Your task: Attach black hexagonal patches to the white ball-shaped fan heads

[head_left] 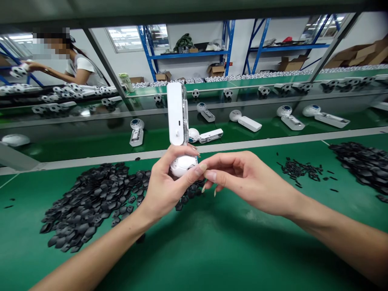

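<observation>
A white device with a long flat body (176, 117) and a ball-shaped end stands upright in my left hand (163, 186). The fingers wrap around the white ball (181, 165), and the thumb presses on its right side. At that same side, my right hand (248, 178) is closed in a pinch, its fingertips meeting the left thumb. What the right fingers hold, if anything, is hidden. Below and left of the device lies a large heap of black panel pieces (87, 202), partly covered by my left hand and forearm.
Small black strips (300, 169) and another pile of black pieces (360, 165) lie on the green table (224, 250) at right. Beyond a pale rail (91, 157), several white devices (250, 123) rest on a green belt. A co-worker (83, 68) handles a football-patterned piece (20, 71) at far left.
</observation>
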`<control>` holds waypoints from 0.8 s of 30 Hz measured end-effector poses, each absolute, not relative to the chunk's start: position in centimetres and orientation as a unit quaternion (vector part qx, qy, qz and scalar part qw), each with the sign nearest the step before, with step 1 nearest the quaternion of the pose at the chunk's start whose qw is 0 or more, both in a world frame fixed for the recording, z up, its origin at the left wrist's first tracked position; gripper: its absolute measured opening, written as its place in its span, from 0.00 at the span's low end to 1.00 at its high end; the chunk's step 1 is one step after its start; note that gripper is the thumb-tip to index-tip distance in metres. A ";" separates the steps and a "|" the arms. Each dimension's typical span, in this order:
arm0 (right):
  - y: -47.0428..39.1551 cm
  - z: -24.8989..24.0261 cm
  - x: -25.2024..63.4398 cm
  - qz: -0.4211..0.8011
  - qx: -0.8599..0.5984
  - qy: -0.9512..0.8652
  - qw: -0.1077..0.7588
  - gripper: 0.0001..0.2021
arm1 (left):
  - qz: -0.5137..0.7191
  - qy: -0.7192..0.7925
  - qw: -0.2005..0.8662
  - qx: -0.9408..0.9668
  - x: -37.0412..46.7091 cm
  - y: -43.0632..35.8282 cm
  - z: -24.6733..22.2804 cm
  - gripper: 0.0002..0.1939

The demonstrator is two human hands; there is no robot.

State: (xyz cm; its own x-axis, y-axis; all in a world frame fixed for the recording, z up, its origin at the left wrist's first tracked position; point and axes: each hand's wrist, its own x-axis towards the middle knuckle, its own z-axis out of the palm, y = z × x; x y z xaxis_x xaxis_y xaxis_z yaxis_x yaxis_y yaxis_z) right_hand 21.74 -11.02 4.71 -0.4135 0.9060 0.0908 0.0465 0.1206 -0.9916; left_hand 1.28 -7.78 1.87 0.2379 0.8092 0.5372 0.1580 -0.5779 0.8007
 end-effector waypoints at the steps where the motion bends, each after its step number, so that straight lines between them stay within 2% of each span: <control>1: -11.1 4.8 21.8 0.550 -0.373 -0.637 0.391 0.08 | 0.517 0.336 0.312 0.723 1.3 -7.8 1.9 0.12; 9: -11.2 4.8 21.6 0.600 -0.356 -0.599 0.394 0.10 | 0.532 0.359 0.291 0.710 0.9 -7.6 1.7 0.12; 14: -10.6 3.9 21.5 0.506 -0.395 -0.621 0.450 0.10 | 0.537 0.347 0.343 0.688 0.9 -7.6 0.8 0.13; 16: -10.3 3.5 21.4 0.493 -0.394 -0.627 0.457 0.13 | 0.537 0.333 0.388 0.671 0.8 -7.6 0.5 0.12; 20: -9.9 2.7 21.1 0.546 -0.357 -0.621 0.435 0.23 | 0.535 0.331 0.455 0.630 0.9 -7.6 0.8 0.10; 24: -10.0 2.4 20.8 0.569 -0.336 -0.609 0.440 0.30 | 0.538 0.335 0.514 0.578 1.3 -7.8 1.3 0.12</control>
